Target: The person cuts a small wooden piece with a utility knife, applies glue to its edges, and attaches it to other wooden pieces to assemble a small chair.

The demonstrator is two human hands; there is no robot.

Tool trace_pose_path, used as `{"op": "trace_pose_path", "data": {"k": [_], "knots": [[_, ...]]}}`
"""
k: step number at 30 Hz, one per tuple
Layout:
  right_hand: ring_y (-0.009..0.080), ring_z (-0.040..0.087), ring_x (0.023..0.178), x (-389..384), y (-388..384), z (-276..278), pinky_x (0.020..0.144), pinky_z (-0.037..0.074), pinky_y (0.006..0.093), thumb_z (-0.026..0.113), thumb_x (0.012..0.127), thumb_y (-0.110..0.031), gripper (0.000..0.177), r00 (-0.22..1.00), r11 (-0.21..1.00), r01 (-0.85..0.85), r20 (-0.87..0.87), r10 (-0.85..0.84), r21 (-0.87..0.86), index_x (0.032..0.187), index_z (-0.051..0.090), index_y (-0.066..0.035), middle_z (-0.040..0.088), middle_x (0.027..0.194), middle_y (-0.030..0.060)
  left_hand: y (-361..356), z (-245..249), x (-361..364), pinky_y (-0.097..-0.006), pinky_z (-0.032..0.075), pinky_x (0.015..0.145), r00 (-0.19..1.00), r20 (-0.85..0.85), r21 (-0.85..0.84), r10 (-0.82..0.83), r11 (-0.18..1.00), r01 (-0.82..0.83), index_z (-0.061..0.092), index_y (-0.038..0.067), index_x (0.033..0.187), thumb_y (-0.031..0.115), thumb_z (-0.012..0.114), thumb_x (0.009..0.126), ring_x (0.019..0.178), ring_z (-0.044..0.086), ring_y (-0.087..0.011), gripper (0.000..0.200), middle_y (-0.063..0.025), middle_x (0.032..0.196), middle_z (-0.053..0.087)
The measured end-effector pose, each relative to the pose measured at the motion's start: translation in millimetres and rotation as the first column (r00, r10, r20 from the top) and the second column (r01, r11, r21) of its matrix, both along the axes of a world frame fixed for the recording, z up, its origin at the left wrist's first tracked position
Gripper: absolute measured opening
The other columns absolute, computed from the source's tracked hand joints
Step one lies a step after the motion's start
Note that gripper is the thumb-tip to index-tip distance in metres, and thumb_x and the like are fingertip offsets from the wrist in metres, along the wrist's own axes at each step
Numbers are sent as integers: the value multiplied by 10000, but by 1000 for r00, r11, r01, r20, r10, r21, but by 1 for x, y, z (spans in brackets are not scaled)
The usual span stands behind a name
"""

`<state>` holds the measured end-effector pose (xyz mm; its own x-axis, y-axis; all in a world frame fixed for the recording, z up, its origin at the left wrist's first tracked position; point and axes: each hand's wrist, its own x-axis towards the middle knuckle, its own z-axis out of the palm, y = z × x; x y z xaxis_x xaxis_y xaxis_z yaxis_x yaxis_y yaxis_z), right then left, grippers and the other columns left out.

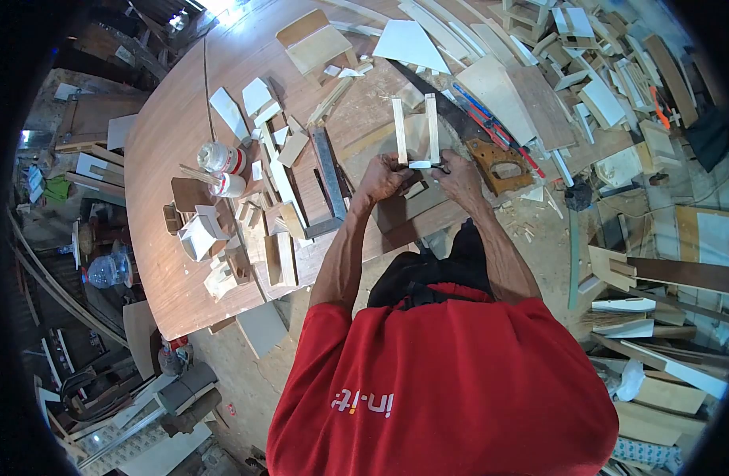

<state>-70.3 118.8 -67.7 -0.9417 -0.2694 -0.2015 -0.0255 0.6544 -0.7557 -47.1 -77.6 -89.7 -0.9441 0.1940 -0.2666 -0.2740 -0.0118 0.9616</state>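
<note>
My left hand [385, 176] and my right hand [459, 174] both grip the near end of a small U-shaped assembly of pale wooden strips [417, 131]. Two upright strips point away from me, joined by a short cross piece [420, 165] between my hands. The assembly rests over a wooden board on the round brown table [174, 262]. A hand saw with a wooden handle [499, 165] lies just right of my right hand.
A steel square [330, 178] lies left of my left hand. Two white glue jars [221, 170] stand further left among several small wood offcuts. Boards and scraps crowd the table's far side and the floor at right. A plastic bottle [103, 271] sits beyond the table's left edge.
</note>
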Motion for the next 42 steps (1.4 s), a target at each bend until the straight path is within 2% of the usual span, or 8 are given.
{"op": "trace_pose_path", "data": {"k": [9,22,28,31,33,34,38,42], "knots": [[330,651,866,-1,-1,-7,749,496,419,679,758,-211,334,1000,999,10,-8,-10,-46,1069,658,-90,678,939,164,0,-11,2,-266,457,520,980,-194,-228,36,970,-81,668,-4,976,-2,600,825,565,554,-81,166,-43,722,666],[341,648,882,-2,-3,-13,758,497,428,694,759,-205,327,999,1000,22,-47,-21,22,1055,655,-71,678,934,169,-1,-19,2,-252,474,662,990,-141,-318,15,946,-60,659,-15,1038,-4,611,825,732,572,-77,219,-40,855,687],[335,651,873,1,-3,-3,752,497,428,704,755,-221,339,998,998,17,-64,-13,62,1059,655,-79,678,927,165,-1,-10,10,-310,477,607,964,-235,-236,125,955,-181,526,15,1222,45,622,785,646,619,-163,449,-142,760,688],[335,649,873,2,-3,-5,753,496,425,707,749,-225,352,998,997,15,-67,-10,73,1066,654,-80,678,927,163,-8,7,30,-311,481,591,967,-228,-453,111,867,-207,457,2,1251,98,640,826,642,618,-175,473,-105,771,682],[335,649,873,2,-3,-5,754,497,424,706,748,-226,357,998,998,19,-53,-16,53,1069,652,-79,678,926,162,0,18,44,-358,478,555,900,-389,-608,197,679,-411,512,1,1153,154,649,822,546,606,-289,390,-124,686,657],[335,648,874,2,-3,-5,754,497,423,705,747,-227,362,999,999,21,-43,-20,36,1072,651,-77,678,924,162,6,24,50,-396,493,634,939,-293,-681,181,650,-338,541,31,1122,192,643,825,682,608,-367,353,-162,800,644],[337,647,878,2,-3,-12,757,497,421,700,748,-229,370,992,999,24,-126,-18,47,1079,649,-74,678,924,162,28,14,67,-425,452,834,883,-443,-806,-155,500,-316,606,89,1067,222,629,820,1015,511,-344,281,-143,1081,557],[338,648,878,2,-2,-5,762,498,416,692,743,-230,376,993,999,27,-115,-23,35,1078,650,-66,678,931,164,40,1,66,-435,458,763,840,-518,-800,-163,439,-408,588,102,1056,231,651,793,959,528,-328,300,-121,1020,560]]}}
